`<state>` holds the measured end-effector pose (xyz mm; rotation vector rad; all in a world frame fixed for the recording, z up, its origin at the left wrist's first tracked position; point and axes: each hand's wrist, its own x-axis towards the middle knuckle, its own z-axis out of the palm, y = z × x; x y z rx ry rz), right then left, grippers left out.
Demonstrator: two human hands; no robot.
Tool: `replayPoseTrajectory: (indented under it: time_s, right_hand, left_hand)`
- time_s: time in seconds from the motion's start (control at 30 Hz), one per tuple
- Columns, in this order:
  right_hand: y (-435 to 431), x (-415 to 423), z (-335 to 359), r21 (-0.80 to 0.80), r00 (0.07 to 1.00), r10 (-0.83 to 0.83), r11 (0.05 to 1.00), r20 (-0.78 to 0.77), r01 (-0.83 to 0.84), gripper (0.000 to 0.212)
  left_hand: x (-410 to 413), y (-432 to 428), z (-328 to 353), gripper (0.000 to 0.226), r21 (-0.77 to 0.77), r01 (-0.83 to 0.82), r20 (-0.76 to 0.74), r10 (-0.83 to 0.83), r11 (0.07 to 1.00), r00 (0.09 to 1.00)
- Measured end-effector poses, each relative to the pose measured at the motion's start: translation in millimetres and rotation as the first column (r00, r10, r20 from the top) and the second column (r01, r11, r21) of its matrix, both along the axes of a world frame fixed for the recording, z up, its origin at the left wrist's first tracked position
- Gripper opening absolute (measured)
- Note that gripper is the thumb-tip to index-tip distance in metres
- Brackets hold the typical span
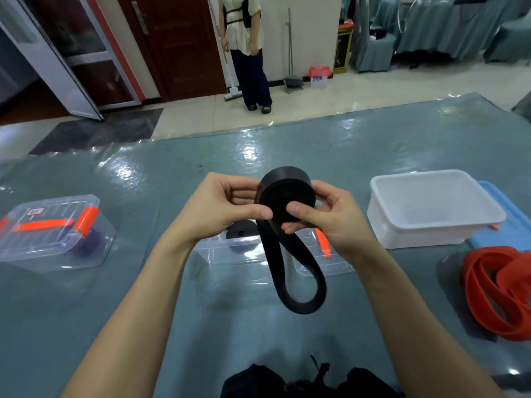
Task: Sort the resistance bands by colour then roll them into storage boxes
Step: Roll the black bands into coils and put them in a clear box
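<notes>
Rolling a flat black rubber resistance band above the table, the left hand and right hand pinch the coil from either side, thumbs on its near face, likely to keep it tight. The coil's axis points roughly toward the camera; its unrolled tail loop hangs downward over an open clear plastic box.

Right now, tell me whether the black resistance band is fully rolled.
Partly rolled: both hands grip black resistance band as a coil, while a loose loop hangs below.
</notes>
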<state>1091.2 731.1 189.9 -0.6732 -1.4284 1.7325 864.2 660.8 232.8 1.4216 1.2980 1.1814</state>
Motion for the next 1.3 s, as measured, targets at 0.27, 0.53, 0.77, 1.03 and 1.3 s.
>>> replayPoseTrajectory:
  time_s: [0.27, 0.53, 0.77, 1.03, 1.3]
  right_hand:
    - [2, 13, 6, 0.385, 0.794, -0.073, 0.899, 0.603, -0.21, 0.047]
    - [0, 0, -15, 0.489, 0.692, -0.152, 0.81, 0.706, -0.322, 0.053]
    - [-14, 7, -48, 0.636, 0.747, -0.214, 0.694, 0.63, -0.338, 0.112]
    - [-19, -9, -68, 0.896, 0.781, -0.475, 0.374, 0.406, -0.238, 0.067]
    - [-9, 1, -65, 0.94, 0.75, -0.629, 0.34, 0.203, 0.031, 0.069]
  left_hand:
    - [13, 3, 2, 0.031, -0.022, 0.082, -0.613, -0.078, 0.996, 0.786]
    - [17, 8, -7, 0.046, -0.044, 0.098, -0.842, -0.09, 0.994, 0.531]
    - [0, -3, -24, 0.063, -0.172, 0.042, -0.55, -0.132, 0.984, 0.825]
    - [-9, -2, -22, 0.06, -0.245, 0.043, -0.426, -0.148, 0.968, 0.893]
    - [-30, 2, -112, 0.061, -0.304, 0.145, -0.171, -0.204, 0.942, 0.964]
